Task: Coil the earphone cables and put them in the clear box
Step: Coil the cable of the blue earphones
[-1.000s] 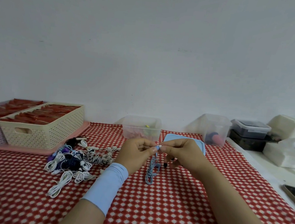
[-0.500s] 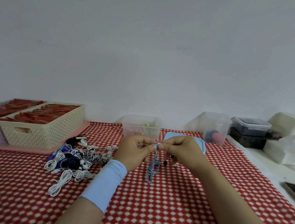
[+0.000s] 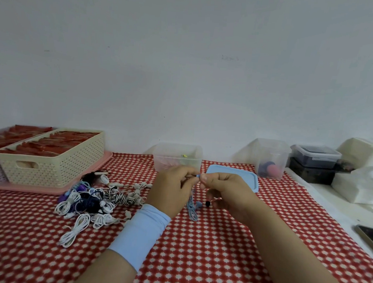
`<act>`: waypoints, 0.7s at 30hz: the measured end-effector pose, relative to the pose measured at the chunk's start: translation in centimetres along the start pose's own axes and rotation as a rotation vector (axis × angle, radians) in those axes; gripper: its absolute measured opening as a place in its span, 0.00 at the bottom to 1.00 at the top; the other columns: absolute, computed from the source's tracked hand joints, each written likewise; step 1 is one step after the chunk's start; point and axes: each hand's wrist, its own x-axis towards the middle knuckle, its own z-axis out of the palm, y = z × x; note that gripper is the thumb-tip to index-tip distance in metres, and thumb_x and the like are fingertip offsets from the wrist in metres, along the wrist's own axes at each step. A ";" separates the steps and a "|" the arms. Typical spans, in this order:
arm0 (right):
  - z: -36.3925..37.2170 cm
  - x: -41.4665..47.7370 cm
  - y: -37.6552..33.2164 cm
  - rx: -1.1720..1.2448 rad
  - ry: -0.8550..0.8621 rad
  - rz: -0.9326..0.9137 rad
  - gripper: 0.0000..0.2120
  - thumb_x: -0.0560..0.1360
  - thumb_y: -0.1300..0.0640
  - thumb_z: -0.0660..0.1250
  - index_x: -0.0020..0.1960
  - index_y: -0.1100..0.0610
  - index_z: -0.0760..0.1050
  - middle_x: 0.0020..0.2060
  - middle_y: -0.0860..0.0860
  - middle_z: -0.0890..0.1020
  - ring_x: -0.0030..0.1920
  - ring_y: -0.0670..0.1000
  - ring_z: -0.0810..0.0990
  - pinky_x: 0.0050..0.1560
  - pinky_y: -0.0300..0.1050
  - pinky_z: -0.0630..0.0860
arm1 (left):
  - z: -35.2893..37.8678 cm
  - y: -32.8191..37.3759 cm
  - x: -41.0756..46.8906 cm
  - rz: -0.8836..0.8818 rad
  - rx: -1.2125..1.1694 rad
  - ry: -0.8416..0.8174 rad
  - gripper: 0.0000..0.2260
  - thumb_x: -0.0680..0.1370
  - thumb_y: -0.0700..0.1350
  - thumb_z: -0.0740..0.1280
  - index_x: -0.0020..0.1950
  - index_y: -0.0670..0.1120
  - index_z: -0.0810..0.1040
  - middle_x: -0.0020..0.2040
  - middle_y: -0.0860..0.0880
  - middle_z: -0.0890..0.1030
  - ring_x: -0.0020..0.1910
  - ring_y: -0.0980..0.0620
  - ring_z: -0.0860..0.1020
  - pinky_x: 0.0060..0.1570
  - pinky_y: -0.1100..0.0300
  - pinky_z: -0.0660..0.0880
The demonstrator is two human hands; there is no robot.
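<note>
Head view: above the checked worktop point(image 3: 195, 242), on the near side of the clear box point(image 3: 177, 160), the left hand point(image 3: 172, 191) and right hand point(image 3: 228, 196) both pinch the blue earphone cable point(image 3: 192, 208), whose bundle dangles between them; a slackened pinch would likely let the coil unravel.

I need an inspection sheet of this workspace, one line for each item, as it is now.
Surface: checked cloth, red and white, flat.
Job's things: clear box, open, at the back; blue lid to its right.
Clutter: cream basket on pink tray, left; second clear tub, dark tubs, phone, right.
Grippers: left hand and right hand both pinch the blue earphone cable at its top.
Cables: blue one hangs bunched; earphone pile lies left.
Surroundings: white wall.
</note>
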 end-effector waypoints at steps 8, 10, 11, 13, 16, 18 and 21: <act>0.0 0.1 -0.4 -0.015 0.003 -0.008 0.10 0.76 0.53 0.73 0.50 0.59 0.86 0.47 0.55 0.87 0.32 0.47 0.75 0.32 0.40 0.72 | -0.3 -0.4 0.0 -0.152 -0.205 -0.093 0.11 0.78 0.41 0.68 0.56 0.54 0.83 0.46 0.55 0.83 0.37 0.57 0.81 0.41 0.59 0.82; -0.2 0.0 -0.6 -0.039 -0.012 -0.024 0.10 0.76 0.53 0.72 0.51 0.58 0.86 0.49 0.55 0.87 0.33 0.49 0.76 0.33 0.42 0.72 | -0.4 -0.6 0.0 -0.168 -0.200 -0.113 0.10 0.78 0.41 0.68 0.54 0.54 0.84 0.45 0.57 0.83 0.39 0.57 0.81 0.42 0.58 0.82; -0.3 0.0 -0.7 -0.039 -0.025 -0.028 0.09 0.77 0.53 0.72 0.51 0.57 0.86 0.49 0.55 0.87 0.33 0.49 0.76 0.33 0.42 0.72 | -0.5 -0.6 0.0 -0.187 -0.212 -0.114 0.10 0.78 0.40 0.68 0.53 0.54 0.84 0.44 0.57 0.83 0.40 0.57 0.81 0.42 0.58 0.82; -0.3 -0.1 -0.8 -0.031 -0.055 -0.029 0.09 0.79 0.53 0.69 0.51 0.56 0.86 0.49 0.54 0.87 0.33 0.50 0.76 0.33 0.43 0.72 | -0.7 -0.6 0.0 -0.226 -0.266 -0.119 0.09 0.78 0.39 0.69 0.51 0.53 0.83 0.43 0.55 0.83 0.38 0.56 0.82 0.40 0.58 0.82; -0.4 -0.2 -0.8 -0.078 -0.057 -0.049 0.09 0.79 0.55 0.68 0.51 0.56 0.86 0.49 0.54 0.87 0.34 0.50 0.77 0.34 0.42 0.72 | -1.0 -0.3 0.1 -0.280 -0.365 -0.152 0.09 0.78 0.37 0.68 0.50 0.50 0.83 0.40 0.50 0.83 0.33 0.52 0.81 0.33 0.57 0.81; -0.5 -0.3 -0.8 -0.103 -0.041 -0.071 0.08 0.78 0.56 0.70 0.49 0.57 0.87 0.48 0.55 0.87 0.33 0.49 0.76 0.32 0.41 0.73 | -1.0 -0.2 0.1 -0.295 -0.400 -0.172 0.09 0.78 0.36 0.67 0.51 0.49 0.83 0.39 0.50 0.83 0.32 0.52 0.81 0.32 0.56 0.81; -0.5 -0.2 -0.7 -0.098 -0.007 -0.095 0.05 0.76 0.57 0.72 0.47 0.54 0.87 0.44 0.54 0.87 0.32 0.49 0.76 0.30 0.41 0.73 | -0.9 -0.1 0.1 -0.317 -0.446 -0.183 0.09 0.78 0.35 0.67 0.51 0.47 0.83 0.38 0.47 0.83 0.32 0.50 0.81 0.33 0.56 0.82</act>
